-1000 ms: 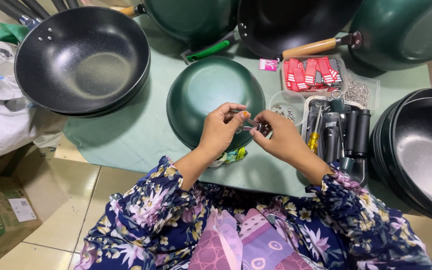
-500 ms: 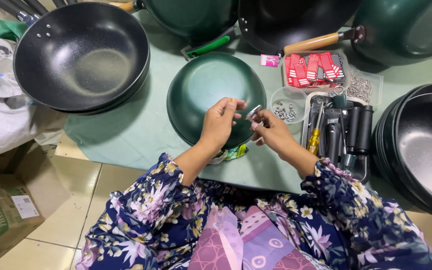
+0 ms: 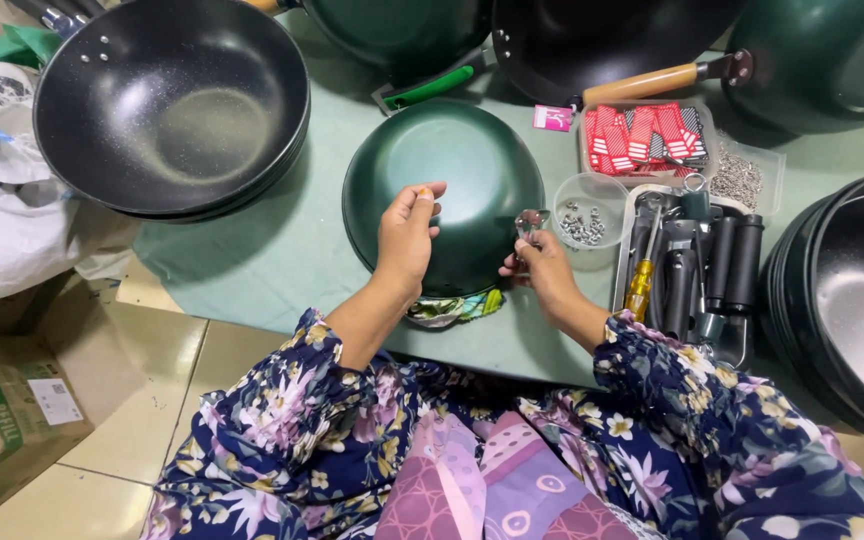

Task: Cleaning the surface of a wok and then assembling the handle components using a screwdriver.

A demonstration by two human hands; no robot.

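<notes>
pan: the green pan [image 3: 462, 170] sits upside down on the green mat [image 3: 252, 260], dead centre in front of the person, propped on a bit of rag [image 3: 452, 308] at its 6 o'clock edge.

how it handles: looks like stiff coated metal, probably some heft to it, and that domed bottom is smooth, so I'd guess it slides or rocks if pushed off-centre. The rim is the sane place to grab; the dome gives fingers nothing to hook.

left hand: the left hand [image 3: 407, 235] lies over the pan's 8 o'clock side, fingers curled loosely against the dome with the thumb up top. More a steadying press than a clamp, and nothing is held in it.

right hand: the right hand [image 3: 544, 268] is at the pan's 4 o'clock edge, fingertips pinched shut on a small metal fitting [image 3: 529, 224], shiny and tiny, so easy to fumble.

arms: both forearms come in from 6 o'clock, elbows tucked, wrists low over the mat.

nearby: a clear cup of screws [image 3: 585, 222] at 3 o'clock of the pan, and past it a tray of black handles [image 3: 727, 262] with a yellow screwdriver [image 3: 640, 285]. A black wok [image 3: 167, 105] at 10 o'clock.
</notes>
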